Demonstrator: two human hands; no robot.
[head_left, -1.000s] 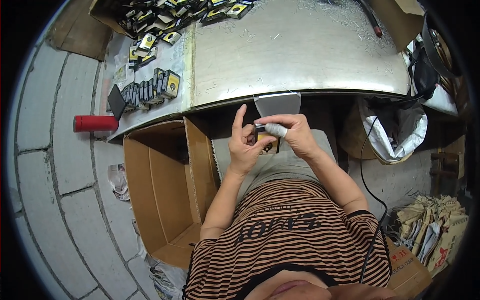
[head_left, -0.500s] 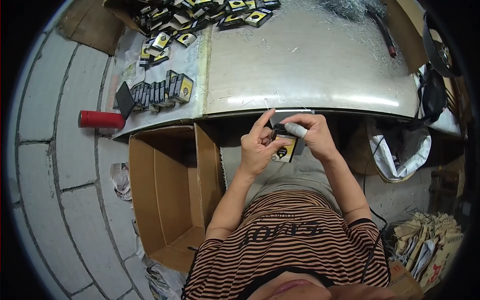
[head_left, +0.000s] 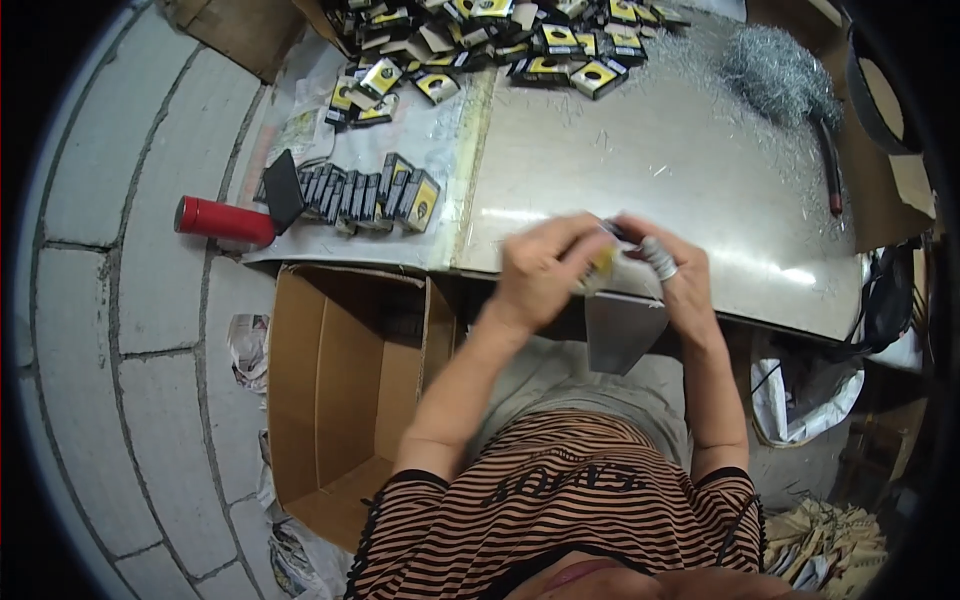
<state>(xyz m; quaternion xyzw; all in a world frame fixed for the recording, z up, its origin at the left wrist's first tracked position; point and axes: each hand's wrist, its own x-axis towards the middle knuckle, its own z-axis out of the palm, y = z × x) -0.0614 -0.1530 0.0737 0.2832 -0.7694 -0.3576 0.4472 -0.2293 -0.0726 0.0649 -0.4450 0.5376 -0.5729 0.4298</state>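
My left fingers [head_left: 582,262] pinch a small yellow-and-black cardboard box [head_left: 603,263], what my right fingers [head_left: 659,258] grip I cannot tell, and slackness could drop the box toward six o'clock.

1. Left forearm [head_left: 468,385] is bare and slants up and inward, ending at a pretty straight wrist.
2. Left hand [head_left: 540,270] is kinda blurry, back of it showing, fingers bent in toward the other hand, thumb tucked close underneath.
3. Right forearm [head_left: 718,405] is bare too, standing much steeper.
4. Right hand [head_left: 682,275] points inward, fingers bent, pale wrap around the thumb [head_left: 657,257].
5. Both hands' fingertips sit super close together; can't tell if they're touching, tbh.
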